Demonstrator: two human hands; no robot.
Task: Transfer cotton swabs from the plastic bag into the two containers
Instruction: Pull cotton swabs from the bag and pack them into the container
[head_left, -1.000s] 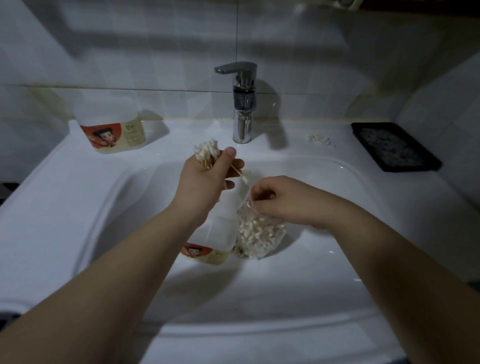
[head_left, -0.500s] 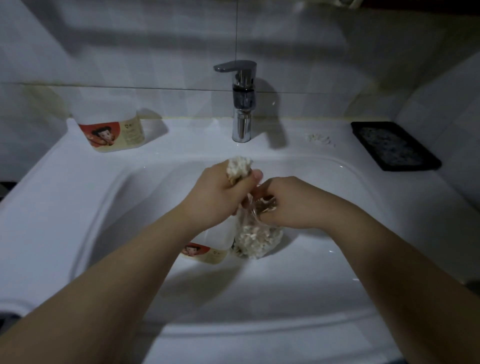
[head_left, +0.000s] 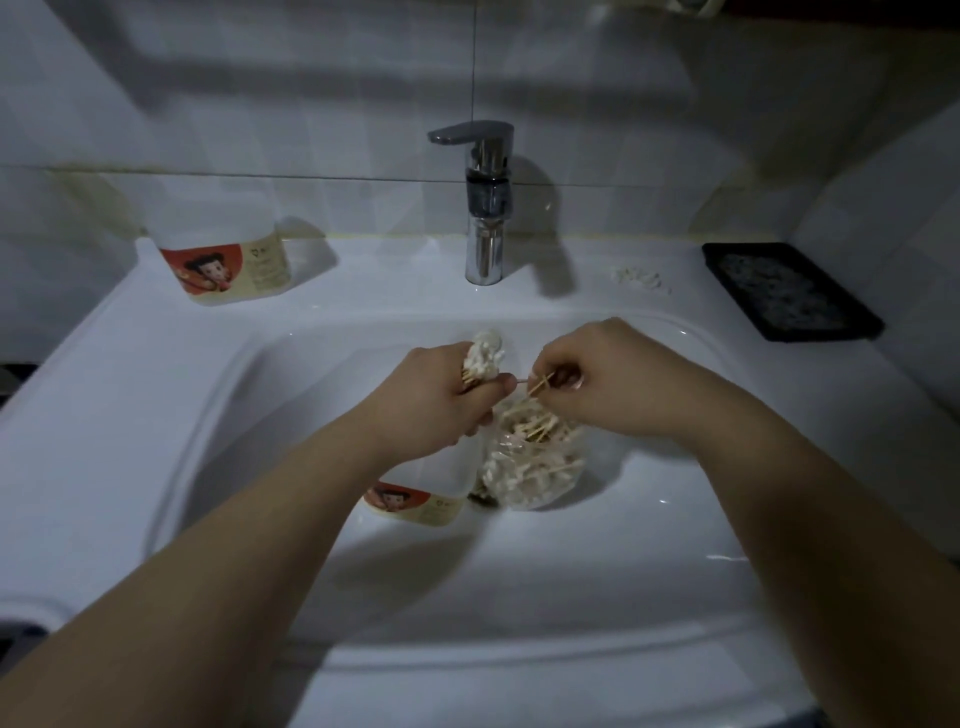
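Both hands over the white sink basin (head_left: 249, 467), centre of frame. Left hand (head_left: 436, 395) is clenched around a bundle of cotton swabs (head_left: 485, 356), white tips sticking up out of the fist. Right hand (head_left: 608, 379) pinches a few more swabs (head_left: 540, 383) by the sticks, fingers (head_left: 563, 382) closed on them, just above the mouth of the plastic bag (head_left: 530, 462).

Bag sits in the basin below and between the hands, clear plastic, holding a heap of swabs. Touching its left side: one clear container (head_left: 421, 493) with a red-and-cream cartoon label, upright in the basin, mostly hidden under the left wrist. Can't tell if any swabs are inside it.

Second container (head_left: 223, 254), same label, stands on the sink ledge at upper left of frame, against the tiled wall, well apart from the hands.

Chrome faucet (head_left: 483, 208) at top centre. A few small white bits (head_left: 641, 278) lie on the ledge right of it. Black tray (head_left: 789, 291) at the right edge. Lighting is dim.
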